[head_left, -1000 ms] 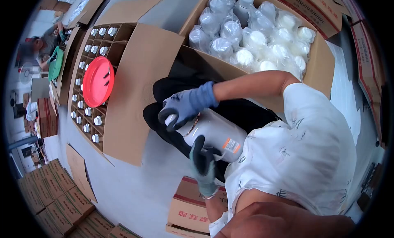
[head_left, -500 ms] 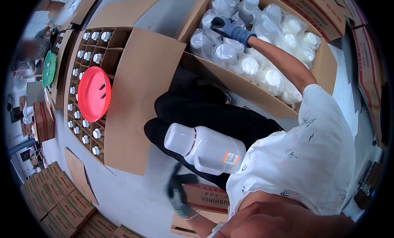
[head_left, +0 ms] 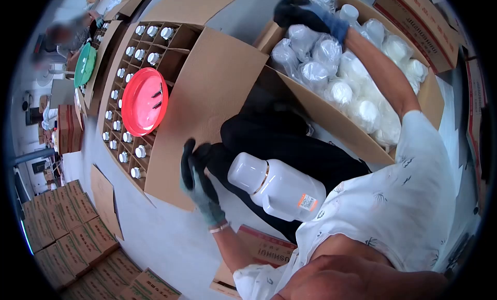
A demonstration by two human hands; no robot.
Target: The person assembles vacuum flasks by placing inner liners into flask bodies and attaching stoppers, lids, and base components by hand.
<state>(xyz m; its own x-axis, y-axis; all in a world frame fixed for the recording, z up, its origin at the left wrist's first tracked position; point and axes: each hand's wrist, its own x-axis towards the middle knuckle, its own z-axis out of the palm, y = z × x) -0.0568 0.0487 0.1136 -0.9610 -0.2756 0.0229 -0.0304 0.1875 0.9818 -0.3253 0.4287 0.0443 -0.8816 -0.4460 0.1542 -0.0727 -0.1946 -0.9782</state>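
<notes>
A white thermos-like jug (head_left: 287, 188) with a gold ring and an orange label lies across my lap, touched by neither hand. My left hand (head_left: 199, 183), in a grey-green glove with dark fingers, is raised left of the jug with its fingers apart and nothing in it. My right hand (head_left: 308, 16), in a blue and dark glove, is over the far left corner of a carton (head_left: 331, 111) of plastic-wrapped white bottles (head_left: 339, 92). Its fingers are blurred, and whether they hold anything cannot be made out.
A red tray (head_left: 145, 101) with small dark pieces rests on a divided carton (head_left: 212, 88) of white-capped bottles. Behind it a person (head_left: 77, 38) is beside a green basin (head_left: 85, 65). Stacked cartons (head_left: 77, 243) stand lower left, and another carton (head_left: 264, 245) is below my lap.
My right hand first let go of the jug's top, then moved up to the wrapped bottles and on to the carton's far corner. My left hand left the jug, dropped, then rose to the left.
</notes>
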